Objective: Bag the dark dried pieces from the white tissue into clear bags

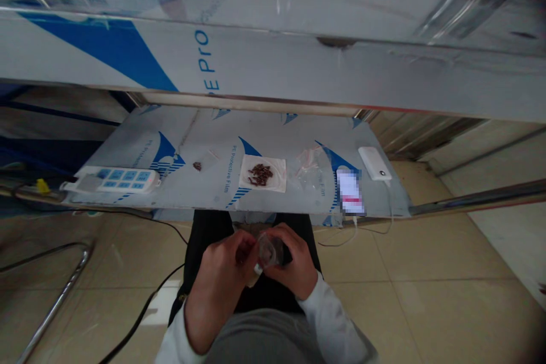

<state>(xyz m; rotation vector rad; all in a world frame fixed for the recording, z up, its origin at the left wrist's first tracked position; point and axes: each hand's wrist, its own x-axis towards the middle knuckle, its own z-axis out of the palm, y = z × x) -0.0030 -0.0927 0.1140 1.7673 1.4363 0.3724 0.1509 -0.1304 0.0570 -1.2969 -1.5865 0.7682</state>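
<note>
Above my lap, a small clear plastic bag [269,249] is between my two hands. My left hand [228,264] pinches its left side, fingertips pressed together at the rim. Around the right side, the thumb and fingers of my right hand [296,264] are closed on the bag. Past my knees, a white square paper [278,182] on the low shelf carries a heap of small dark brown pieces [260,175]. A small bag with a few brown bits [197,166] lies left of it. More crumpled clear bags [309,168] lie to its right.
The shelf [205,187] is covered in printed protective film. A power strip [128,180] sits at its left end. On the right lie a phone [350,192] with a cable and a white power bank [374,163]. An upper steel shelf [264,62] overhangs the back.
</note>
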